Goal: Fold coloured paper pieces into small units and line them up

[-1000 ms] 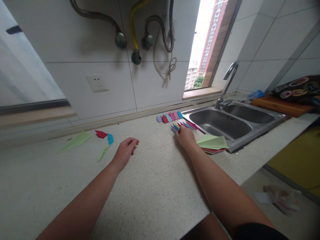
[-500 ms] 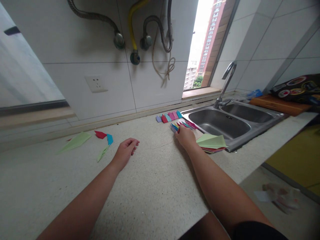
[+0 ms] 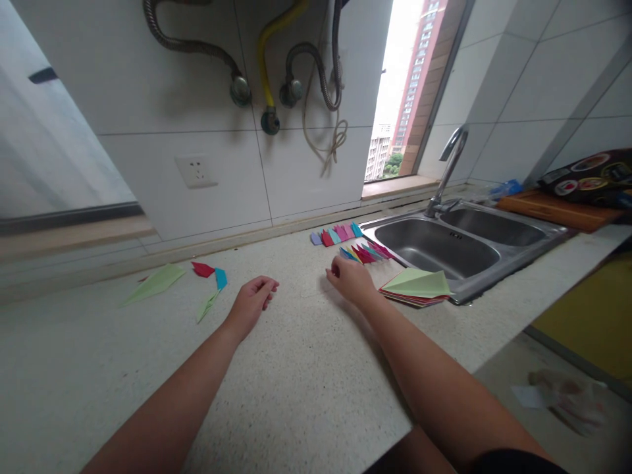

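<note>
My left hand (image 3: 251, 304) rests on the counter with its fingers curled closed; nothing shows in them. Nearby on its left lie a red folded paper piece (image 3: 202, 268), a blue one (image 3: 220, 278) and a narrow light green one (image 3: 209, 305). My right hand (image 3: 351, 282) is closed in a pinch just in front of a row of small folded paper pieces (image 3: 368, 253) in blue, yellow and magenta. Whatever its fingers hold, if anything, is hidden. Behind stands a second row of folded pieces (image 3: 336, 234). A stack of folded paper (image 3: 415, 287), light green on top, lies right of my right hand.
A larger light green folded sheet (image 3: 157, 283) lies at the left by the wall. On the right are a steel double sink (image 3: 459, 289) with a faucet (image 3: 448, 164), and a wooden board (image 3: 553, 209) with a dark bag (image 3: 587, 178) on it.
My right hand has drawn back from the left end of the front row, slightly left and toward me. My left hand has stayed in place. The view has shifted a little.
</note>
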Motion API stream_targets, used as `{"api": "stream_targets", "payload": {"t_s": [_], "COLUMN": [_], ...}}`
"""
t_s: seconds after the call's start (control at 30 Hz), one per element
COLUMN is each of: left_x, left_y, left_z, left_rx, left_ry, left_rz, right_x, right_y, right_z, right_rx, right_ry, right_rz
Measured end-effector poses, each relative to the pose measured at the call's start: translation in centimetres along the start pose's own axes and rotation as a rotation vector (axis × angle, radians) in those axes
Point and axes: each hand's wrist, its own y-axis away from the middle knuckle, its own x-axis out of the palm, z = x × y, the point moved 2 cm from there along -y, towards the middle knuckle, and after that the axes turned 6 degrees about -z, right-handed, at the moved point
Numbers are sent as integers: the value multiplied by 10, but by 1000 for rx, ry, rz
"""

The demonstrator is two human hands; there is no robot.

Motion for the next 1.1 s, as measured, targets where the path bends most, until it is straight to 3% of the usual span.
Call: {"api": "stream_targets", "payload": {"t_s": [0.17,0.33,0.57,0.7,0.83,0.97,1.1], "left_x": [1,2,2,1,1,4,8], "left_y": [1,1,3,1,-3,-1,5], "left_z": [-2,-3,-8,-6,0,-1,-11], "left_rx": [-4,10,33,34,4,-19,74], "left_ry": [-9,-10,24,36,24,-17,-102], "left_rz": [4,15,43,34,5,28,67], "right_x": [0,-5,-8,12,35,41,41], "right_y": [15,24,23,17,11,6,5], "right_z": [45,72,110,110,96,87,88], "right_rx": [-248,-339,-387,-302,-355,-331,-372], "right_ry": [-81,-132,-259,-266,-361,-474,-494], "right_rz": [132,194,179,184,302,322,319]}}
